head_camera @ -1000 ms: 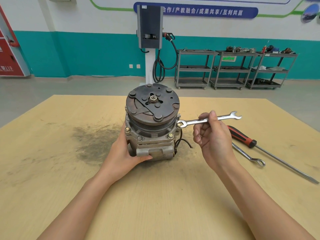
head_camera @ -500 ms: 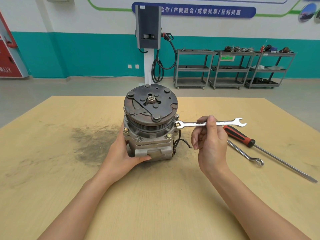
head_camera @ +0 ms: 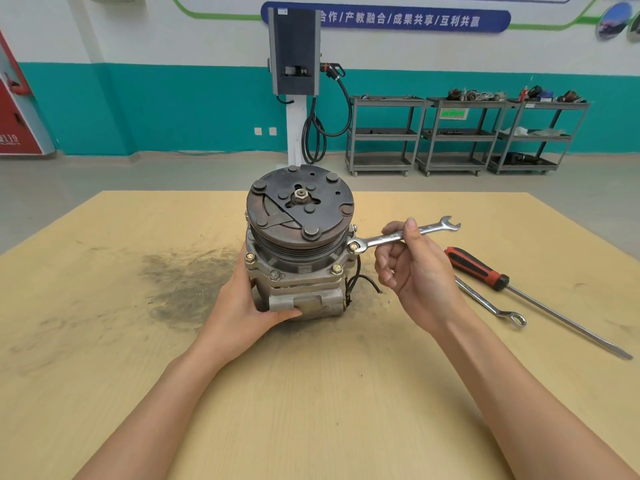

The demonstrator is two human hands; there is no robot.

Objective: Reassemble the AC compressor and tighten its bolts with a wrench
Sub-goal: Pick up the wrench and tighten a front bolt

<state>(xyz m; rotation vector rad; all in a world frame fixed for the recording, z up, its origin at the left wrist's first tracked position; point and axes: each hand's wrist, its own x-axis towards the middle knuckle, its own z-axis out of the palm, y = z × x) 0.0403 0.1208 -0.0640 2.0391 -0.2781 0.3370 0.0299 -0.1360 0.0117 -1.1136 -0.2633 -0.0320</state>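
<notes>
Now R hand (head_camera: 415, 271) holds wrench (head_camera: 398, 236) on compressor (head_camera: 298, 237) bolt (head_camera: 353, 246).

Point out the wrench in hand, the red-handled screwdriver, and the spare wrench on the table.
wrench (head_camera: 391, 238), head view, mid shaft
screwdriver (head_camera: 476, 268), head view, red handle
spare wrench (head_camera: 485, 301), head view, mid shaft

Compressor (head_camera: 299, 244) stands mid-table, left hand (head_camera: 249, 306) against its left-near side, right hand (head_camera: 415, 268) with wrench (head_camera: 401, 235) closing its right. Screwdriver (head_camera: 478, 268) and second wrench (head_camera: 491, 303) lie further right. Bare table (head_camera: 104, 306) left, near, far.
</notes>
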